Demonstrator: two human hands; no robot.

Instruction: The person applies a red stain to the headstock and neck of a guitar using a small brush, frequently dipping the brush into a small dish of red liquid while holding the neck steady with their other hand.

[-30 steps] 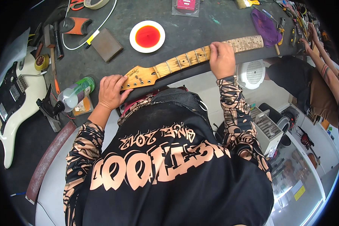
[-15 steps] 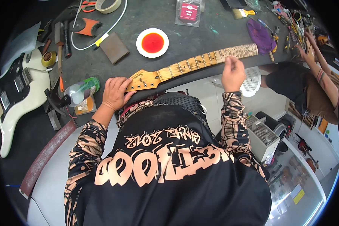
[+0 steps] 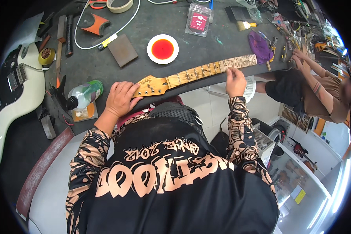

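Guitar body [image 3: 29, 91] lies left on the table [image 3: 105, 74]. My left grip [image 3: 121, 99] clasps the headstock [image 3: 154, 86] of the guitar neck [image 3: 183, 78], along the table's near edge. My right grip [image 3: 236, 82], curled, is by the fretboard's [image 3: 212, 69] lower side; whether it pinches, I cannot tell. I'd call this steadying the neck; the next move seems to need that hold kept firm.
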